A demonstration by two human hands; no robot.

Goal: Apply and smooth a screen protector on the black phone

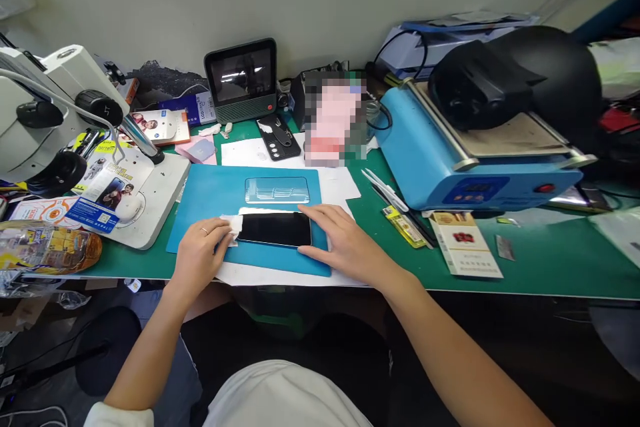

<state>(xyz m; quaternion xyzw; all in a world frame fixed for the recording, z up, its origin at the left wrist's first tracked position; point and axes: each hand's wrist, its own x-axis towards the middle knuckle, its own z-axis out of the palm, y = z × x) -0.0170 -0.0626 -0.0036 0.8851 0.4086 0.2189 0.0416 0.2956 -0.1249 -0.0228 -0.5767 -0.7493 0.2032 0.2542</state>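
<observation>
A smartphone [275, 229] with a dark screen lies flat on a blue mat [200, 197]. At its left end my left hand [203, 247] presses a crumpled white tissue [233, 227] between closed fingers. My right hand [345, 240] grips the phone's right end, thumb at the near corner and fingers at the far corner. Just beyond the phone, a clear screen protector [277, 191] with a dark border rests on the mat. White paper [340, 183] shows from under the mat.
Microscope [50, 113] on the left, its base beside the mat; a drink bottle [50, 247] near the left edge. Behind the mat stand a smart display [243, 80] and a black phone case [279, 137]. To the right are tweezers [385, 190], a blue heating machine [460, 173] and a cigarette pack [465, 243].
</observation>
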